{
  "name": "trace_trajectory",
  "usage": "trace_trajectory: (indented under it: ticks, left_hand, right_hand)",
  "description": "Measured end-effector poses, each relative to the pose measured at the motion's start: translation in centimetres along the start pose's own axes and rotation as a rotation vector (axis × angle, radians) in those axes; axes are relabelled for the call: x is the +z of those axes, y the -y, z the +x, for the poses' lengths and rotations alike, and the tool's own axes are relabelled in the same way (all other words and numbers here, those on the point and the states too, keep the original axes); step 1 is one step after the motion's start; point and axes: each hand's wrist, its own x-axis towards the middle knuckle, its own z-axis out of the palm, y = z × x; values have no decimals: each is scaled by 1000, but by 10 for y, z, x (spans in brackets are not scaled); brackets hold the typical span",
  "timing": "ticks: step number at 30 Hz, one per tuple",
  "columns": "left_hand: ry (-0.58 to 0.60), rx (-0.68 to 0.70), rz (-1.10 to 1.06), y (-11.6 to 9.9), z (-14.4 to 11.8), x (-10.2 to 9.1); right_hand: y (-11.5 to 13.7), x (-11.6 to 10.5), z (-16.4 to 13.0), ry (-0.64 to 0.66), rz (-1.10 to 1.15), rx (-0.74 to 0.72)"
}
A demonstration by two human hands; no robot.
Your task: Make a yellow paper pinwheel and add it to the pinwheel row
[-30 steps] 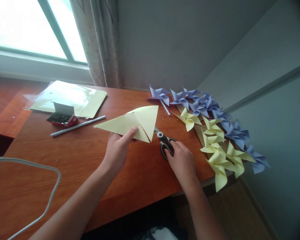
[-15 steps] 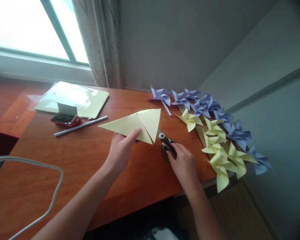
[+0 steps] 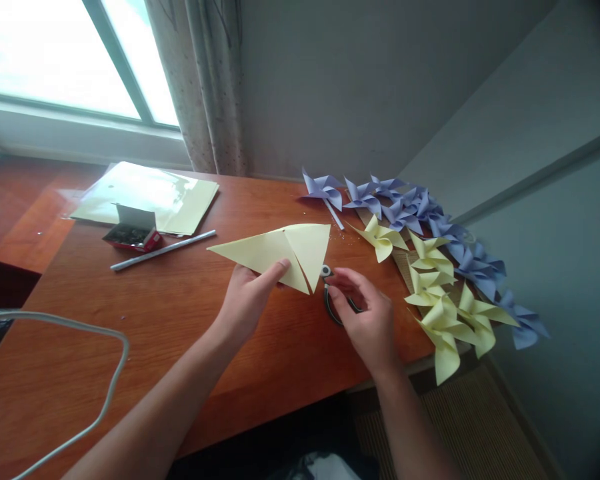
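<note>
My left hand (image 3: 253,290) is closed on a folded, triangular piece of pale yellow paper (image 3: 253,250), the thumb on top and the fingers underneath. A slit runs up into the paper from its lower edge near the right end. My right hand (image 3: 363,310) is just right of the paper, thumb and index finger apart and nothing between them. Beneath it, scissors (image 3: 326,271) with black and grey handles lie on the wooden table; the hand hides part of the handles and the paper hides the blades.
Several purple pinwheels (image 3: 400,217) and yellow pinwheels (image 3: 443,327) lie along the table's right side. A small red box (image 3: 140,241) with its lid up, a pale paper stick (image 3: 163,251) and stacked yellow sheets (image 3: 190,207) are at left. A white cable (image 3: 123,353) loops at lower left.
My right hand has let go of the scissors and risen toward the paper, its fingers parting. The paper in my left hand has shifted slightly right and down.
</note>
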Motion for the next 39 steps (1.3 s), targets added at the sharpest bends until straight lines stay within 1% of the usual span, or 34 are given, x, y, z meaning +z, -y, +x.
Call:
trace_trajectory:
  ticks: [3, 5, 6, 8, 11, 12, 15, 17, 20, 22, 24, 26, 28, 31, 34, 35, 36, 37, 38, 39]
  left_hand:
    - [-13, 27, 13, -2, -1, 2]
    - [-20, 43, 12, -2, -2, 3]
    - [-18, 48, 9, -3, -3, 3]
    - [-3, 51, 3, -3, -3, 4]
    - [9, 41, 12, -5, -3, 5]
    - [2, 42, 19, -5, -4, 5]
    - [5, 45, 43, -8, -7, 5]
    - [92, 31, 61, -9, -10, 5]
    - [327, -17, 111, -9, -14, 3]
    - [429, -33, 168, -9, -15, 2]
    - [467, -29, 231, -9, -13, 1]
    - [489, -17, 282, -11, -11, 0]
    - [516, -16, 320, -14, -8, -3]
    - [575, -29, 392, -18, -5, -8]
    - [670, -53, 438, -20, -3, -11]
    - [676, -81, 415, -21, -2, -12]
    - [648, -108, 377, -22, -1, -13]
    - [586, -127, 335, -23, 1, -13]
    - [484, -129, 299, -24, 4, -14]
    - [355, -90, 287, -26, 6, -15]
  right_hand:
    - [8, 8, 4, 136, 288, 197]
    - [13, 14, 7, 195, 414, 257]
    - [15, 16, 8, 202, 452, 273]
    - [17, 21, 9, 174, 484, 292]
    - [15, 24, 8, 106, 464, 299]
    - [13, 25, 8, 103, 456, 300]
    - [9, 24, 11, 164, 477, 329]
    - [6, 21, 17, 179, 518, 363]
    - [-1, 11, 30, 143, 549, 398]
    - [-9, -1, 39, 151, 541, 414]
    - [-19, -14, 46, 145, 536, 413]
    - [-28, -26, 51, 110, 597, 436]
    - [-34, -34, 54, 127, 633, 473]
    - [-35, -35, 56, 193, 598, 502]
    - [-33, -28, 57, 187, 542, 482]
    - [-33, -25, 57, 177, 535, 475]
    - [-33, -23, 57, 170, 530, 473]
    - [-33, -20, 56, 166, 525, 473]
    - [-33, -18, 56, 165, 519, 472]
    - [-33, -17, 55, 164, 511, 466]
